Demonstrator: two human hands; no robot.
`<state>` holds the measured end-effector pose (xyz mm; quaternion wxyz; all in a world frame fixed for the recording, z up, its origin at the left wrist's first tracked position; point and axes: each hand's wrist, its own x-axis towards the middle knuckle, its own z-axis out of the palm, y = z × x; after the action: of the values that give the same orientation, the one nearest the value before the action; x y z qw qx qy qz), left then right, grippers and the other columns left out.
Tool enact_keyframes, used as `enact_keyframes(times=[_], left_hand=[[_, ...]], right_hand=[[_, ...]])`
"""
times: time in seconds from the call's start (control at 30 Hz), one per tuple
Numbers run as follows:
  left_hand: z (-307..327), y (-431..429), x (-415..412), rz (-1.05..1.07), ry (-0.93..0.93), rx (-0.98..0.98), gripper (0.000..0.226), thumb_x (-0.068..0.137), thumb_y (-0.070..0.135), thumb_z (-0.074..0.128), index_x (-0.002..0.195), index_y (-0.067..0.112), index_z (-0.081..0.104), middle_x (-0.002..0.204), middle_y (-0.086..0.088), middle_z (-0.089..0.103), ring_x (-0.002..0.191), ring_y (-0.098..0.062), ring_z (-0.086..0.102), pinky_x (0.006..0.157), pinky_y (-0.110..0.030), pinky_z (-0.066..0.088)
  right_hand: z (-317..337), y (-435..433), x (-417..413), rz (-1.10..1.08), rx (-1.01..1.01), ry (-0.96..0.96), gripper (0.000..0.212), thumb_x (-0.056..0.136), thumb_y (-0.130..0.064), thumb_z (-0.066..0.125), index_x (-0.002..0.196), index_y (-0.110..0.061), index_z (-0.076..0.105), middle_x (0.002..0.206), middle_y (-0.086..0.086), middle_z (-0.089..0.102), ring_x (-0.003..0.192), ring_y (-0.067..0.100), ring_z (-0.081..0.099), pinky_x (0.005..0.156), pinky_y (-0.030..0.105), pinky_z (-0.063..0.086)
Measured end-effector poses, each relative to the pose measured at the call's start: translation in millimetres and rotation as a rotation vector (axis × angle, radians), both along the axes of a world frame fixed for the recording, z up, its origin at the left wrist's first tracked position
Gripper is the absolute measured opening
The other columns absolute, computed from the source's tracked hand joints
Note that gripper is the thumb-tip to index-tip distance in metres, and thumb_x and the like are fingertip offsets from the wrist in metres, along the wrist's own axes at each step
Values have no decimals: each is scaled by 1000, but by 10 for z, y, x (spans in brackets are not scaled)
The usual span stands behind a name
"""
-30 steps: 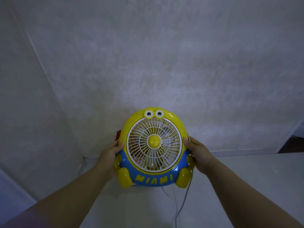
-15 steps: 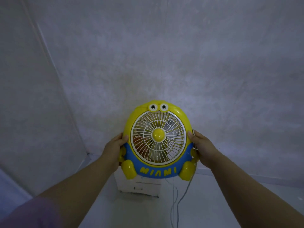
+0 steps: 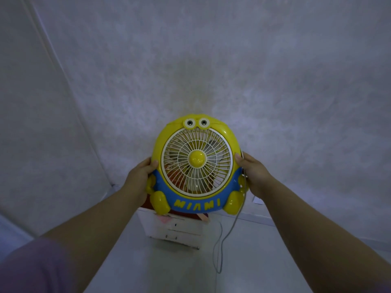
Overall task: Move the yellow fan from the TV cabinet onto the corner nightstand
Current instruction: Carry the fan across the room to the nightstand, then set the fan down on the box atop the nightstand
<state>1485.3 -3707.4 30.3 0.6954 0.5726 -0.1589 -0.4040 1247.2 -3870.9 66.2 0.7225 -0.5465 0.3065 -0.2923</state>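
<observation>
The yellow fan (image 3: 196, 163) has googly eyes, a white grille and a blue band reading MIAMI. I hold it upright in the air, facing me. My left hand (image 3: 138, 178) grips its left side and my right hand (image 3: 255, 173) grips its right side. Below and behind the fan stands the small white nightstand (image 3: 179, 230) with drawers, in the corner of the room; the fan hides most of its top. The fan's grey cord (image 3: 224, 240) hangs from the right side toward the floor.
Pale textured walls meet in a corner at the left, behind the nightstand. A white skirting (image 3: 254, 218) runs along the back wall. The light floor (image 3: 148, 267) lies in front of the nightstand. Something reddish (image 3: 190, 213) shows on the nightstand's top.
The fan has stayed in both hands while I came closer to the corner. The nightstand has come into view under the fan and now looks nearer and larger.
</observation>
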Motion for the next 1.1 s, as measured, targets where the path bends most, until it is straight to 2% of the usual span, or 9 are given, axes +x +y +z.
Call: enact_keyframes(times=[0.13, 0.3, 0.47, 0.63, 0.73, 0.8, 0.9, 1.0, 1.1], left_hand=[[-89, -148, 99, 13, -8, 35, 37, 91, 25, 52, 126, 14, 56, 125, -13, 62, 108, -35, 61, 84, -46, 52], [-251, -405, 308, -8, 10, 77, 37, 92, 26, 51, 127, 14, 55, 126, -13, 61, 109, -36, 60, 88, -49, 50], [-371, -785, 581, -48, 15, 107, 37, 93, 25, 49, 128, 15, 54, 129, -14, 60, 111, -36, 60, 88, -48, 50], [-418, -1276, 841, -149, 39, 115, 37, 95, 22, 45, 131, 13, 51, 128, -14, 60, 108, -35, 61, 81, -45, 52], [-437, -1618, 991, -193, 37, 145, 37, 95, 21, 47, 130, 12, 51, 129, -15, 59, 107, -34, 61, 77, -42, 52], [-445, -1832, 1064, -231, 16, 178, 37, 94, 21, 49, 130, 12, 52, 131, -14, 58, 108, -34, 60, 82, -45, 51], [-455, -2109, 1135, -328, -58, 200, 38, 93, 24, 50, 131, 14, 52, 130, -9, 58, 105, -27, 61, 82, -40, 50], [-491, -2308, 1161, -415, -118, 191, 35, 91, 24, 55, 125, 18, 55, 125, -5, 61, 99, -17, 63, 76, -31, 52], [-579, -2467, 1179, -421, -141, 231, 32, 85, 19, 64, 115, 27, 58, 126, -3, 60, 108, -24, 61, 90, -41, 51]], right_hand=[[-130, -206, 122, -3, 18, 28, 37, 93, -23, 49, 125, -5, 55, 115, 15, 65, 91, 22, 68, 64, 27, 59], [-277, -445, 323, -33, 42, 65, 34, 94, -22, 49, 124, -10, 57, 104, 6, 69, 82, 14, 69, 60, 24, 57], [-424, -752, 533, -98, 63, 79, 33, 93, -21, 51, 123, -9, 58, 105, 7, 69, 93, 24, 67, 67, 29, 56], [-492, -1113, 732, -151, 65, 86, 32, 92, -19, 51, 122, -11, 59, 104, 6, 70, 83, 15, 71, 63, 26, 58], [-526, -1315, 816, -192, 47, 92, 31, 92, -18, 51, 121, -12, 59, 107, 6, 70, 87, 16, 71, 64, 26, 58], [-573, -1438, 838, -232, 32, 108, 32, 91, -20, 52, 122, -15, 59, 111, 6, 69, 97, 20, 68, 68, 27, 58], [-656, -1613, 848, -302, 12, 129, 34, 91, -20, 52, 124, -16, 58, 115, 6, 68, 102, 21, 66, 71, 27, 58], [-726, -1740, 831, -328, 16, 145, 32, 91, -19, 52, 122, -16, 59, 110, 3, 69, 94, 14, 69, 67, 23, 58], [-801, -1859, 837, -326, 46, 168, 27, 92, -19, 51, 117, -22, 60, 107, -3, 69, 86, 5, 70, 64, 19, 56]])
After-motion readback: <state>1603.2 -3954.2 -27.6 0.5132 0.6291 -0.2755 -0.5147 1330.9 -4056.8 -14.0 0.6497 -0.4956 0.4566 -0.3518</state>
